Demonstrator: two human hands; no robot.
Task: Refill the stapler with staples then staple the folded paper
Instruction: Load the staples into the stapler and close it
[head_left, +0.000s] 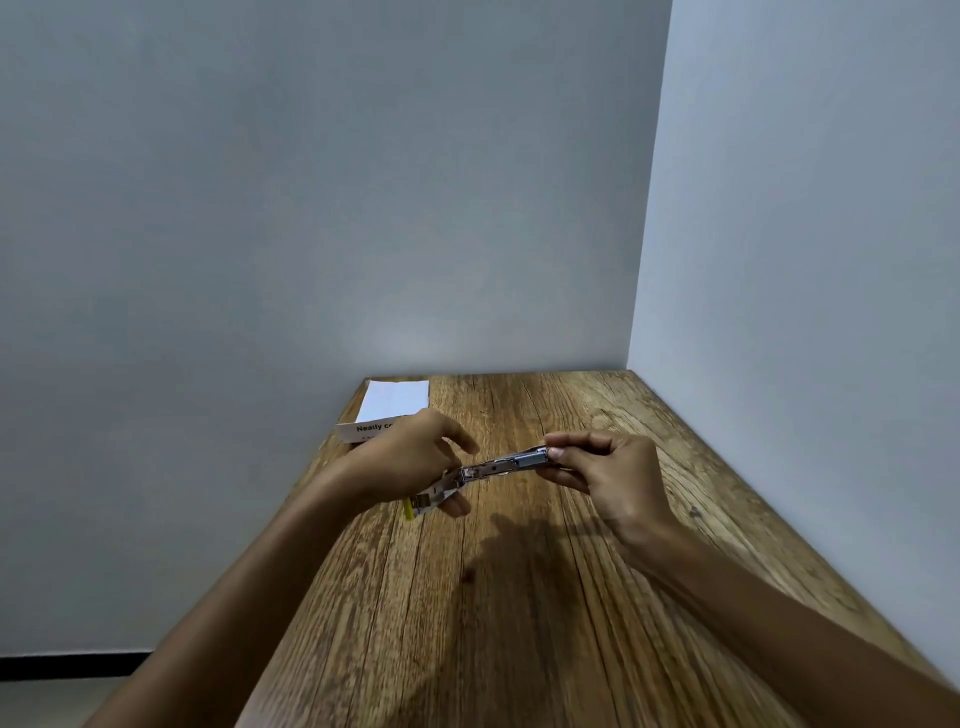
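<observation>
Head view: both hands (410, 462) round stapler (498, 467)

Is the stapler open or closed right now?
Open: the stapler is swung out long between the left hand and right hand.

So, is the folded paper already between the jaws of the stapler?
No, the folded paper lies on the table by the wall, apart from the stapler held in both hands.

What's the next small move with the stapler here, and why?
Probably slide the staples pinched in the right hand fully down into the opened stapler that the left hand grips. The strip sits at the channel's far end, and the folded paper lies unstapled behind.
</observation>
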